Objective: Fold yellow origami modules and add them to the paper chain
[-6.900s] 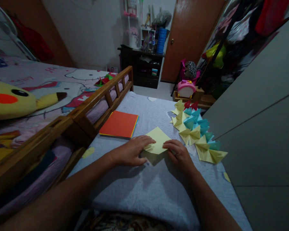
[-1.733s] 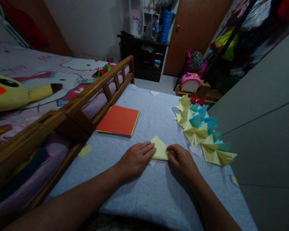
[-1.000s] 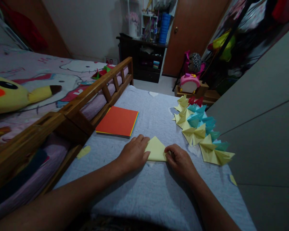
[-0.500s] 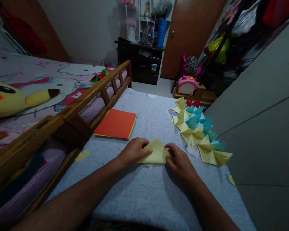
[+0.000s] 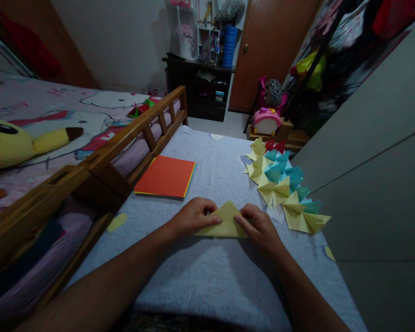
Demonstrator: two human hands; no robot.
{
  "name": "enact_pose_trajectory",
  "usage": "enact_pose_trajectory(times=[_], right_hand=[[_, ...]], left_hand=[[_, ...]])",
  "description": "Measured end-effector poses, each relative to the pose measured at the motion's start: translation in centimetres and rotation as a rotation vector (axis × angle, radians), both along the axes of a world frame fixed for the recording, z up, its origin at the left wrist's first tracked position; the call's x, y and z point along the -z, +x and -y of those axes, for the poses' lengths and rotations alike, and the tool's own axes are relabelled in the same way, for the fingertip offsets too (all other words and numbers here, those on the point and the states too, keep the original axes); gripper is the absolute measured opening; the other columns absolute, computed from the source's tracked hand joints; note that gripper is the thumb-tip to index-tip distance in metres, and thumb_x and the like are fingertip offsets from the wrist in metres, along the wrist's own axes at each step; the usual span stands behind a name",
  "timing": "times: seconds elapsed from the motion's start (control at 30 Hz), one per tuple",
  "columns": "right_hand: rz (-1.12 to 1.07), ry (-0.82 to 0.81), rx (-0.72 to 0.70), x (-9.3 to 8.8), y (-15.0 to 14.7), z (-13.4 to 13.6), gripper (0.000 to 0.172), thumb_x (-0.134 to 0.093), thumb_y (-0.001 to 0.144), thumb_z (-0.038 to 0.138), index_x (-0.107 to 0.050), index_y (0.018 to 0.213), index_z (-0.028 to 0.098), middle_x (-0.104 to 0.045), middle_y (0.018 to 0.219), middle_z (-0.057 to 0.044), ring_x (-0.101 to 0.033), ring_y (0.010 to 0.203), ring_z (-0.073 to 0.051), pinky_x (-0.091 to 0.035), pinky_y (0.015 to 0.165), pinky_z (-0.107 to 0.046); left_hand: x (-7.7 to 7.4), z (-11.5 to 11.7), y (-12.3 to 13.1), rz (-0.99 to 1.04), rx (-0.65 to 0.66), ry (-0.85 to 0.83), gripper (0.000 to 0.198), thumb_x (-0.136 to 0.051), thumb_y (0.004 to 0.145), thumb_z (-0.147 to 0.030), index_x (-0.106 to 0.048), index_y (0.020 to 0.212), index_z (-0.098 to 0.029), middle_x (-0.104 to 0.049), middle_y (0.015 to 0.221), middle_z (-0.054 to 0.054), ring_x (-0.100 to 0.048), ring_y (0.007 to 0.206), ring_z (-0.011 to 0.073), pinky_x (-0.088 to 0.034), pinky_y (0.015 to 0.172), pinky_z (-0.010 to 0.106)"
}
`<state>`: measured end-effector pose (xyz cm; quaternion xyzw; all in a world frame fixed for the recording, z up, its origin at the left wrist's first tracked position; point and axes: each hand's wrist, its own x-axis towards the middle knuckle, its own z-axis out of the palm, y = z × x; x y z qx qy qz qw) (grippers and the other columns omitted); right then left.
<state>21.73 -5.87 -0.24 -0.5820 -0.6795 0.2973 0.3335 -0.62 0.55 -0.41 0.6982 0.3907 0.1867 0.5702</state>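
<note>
1. At the bottom of the frame, both forearms are reaching up across the blanket. In my judgement this soft cloth is working against a clean crease, because the paper may be sinking into it and letting the fold line wander.
2. Just above, at lower centre, the paper is lying on the blanket between the two hands. It is a yellow triangle pointing away from the camera. If one hand is pressing harder than the other, the layers could be sliding out of line. A dragging fingertip could be wrinkling the thin sheet.
3. Left of the paper, the left hand is lying knuckles up with its fingers curled. The fingertips are pressing down on the paper's left corner. Whether the thumb is tucking under the edge cannot be told.
4. Right of the paper, the right hand is lying palm down with its fingers together. They are pressing on the right corner, and the wrist is angling in from the lower right.
5. Farther up at right of centre, a row of folded pieces in yellow, teal and red is lying near the right hand. A careless sweep of that wrist could be scattering them.
6. Up and left of centre, an orange stack is sitting well apart from the left hand.
7. Along the left side a rail is running toward the far wall, with a plush lying beyond it. At the top of the frame a door is standing shut.
</note>
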Motion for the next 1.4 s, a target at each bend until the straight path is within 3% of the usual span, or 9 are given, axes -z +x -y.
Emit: enact_pose_trajectory(times=[0.27,0.6,1.4], right_hand=[[-0.108,-0.050,-0.068,-1.2,-0.1,0.2,0.021,-0.054,0.090,0.034,-0.058,0.074,0.021,-0.055,0.074,-0.001,-0.051,0.070,-0.016,-0.039,0.066,-0.029],[-0.121,-0.110,-0.049,-1.5,-0.1,0.3,0.024,-0.054,0.088,0.038,-0.057,0.072,0.021,-0.052,0.070,0.001,-0.048,0.066,-0.015,-0.037,0.062,-0.028],[-0.113,-0.059,-0.056,-1.6,-0.1,0.3,0.025,-0.056,0.089,0.037,-0.057,0.070,0.021,-0.054,0.069,0.001,-0.049,0.065,-0.014,-0.039,0.062,-0.027]], left_hand=[[-0.3,0.2,-0.3,0.023,-0.004,-0.071,0.037,-0.070,0.076,-0.048,-0.059,0.066,-0.015,-0.047,0.060,-0.004,-0.039,0.054,0.0093,-0.024,0.050,0.024],[-0.9,0.3,-0.4,0.047,0.032,-0.071,0.037,-0.067,0.079,-0.049,-0.065,0.070,-0.013,-0.050,0.062,-0.002,-0.041,0.054,0.0093,-0.026,0.051,0.025],[-1.5,0.6,-0.3,0.062,0.051,-0.072,0.038,-0.065,0.081,-0.049,-0.063,0.068,-0.013,-0.048,0.063,-0.001,-0.040,0.055,0.0094,-0.025,0.050,0.025]])
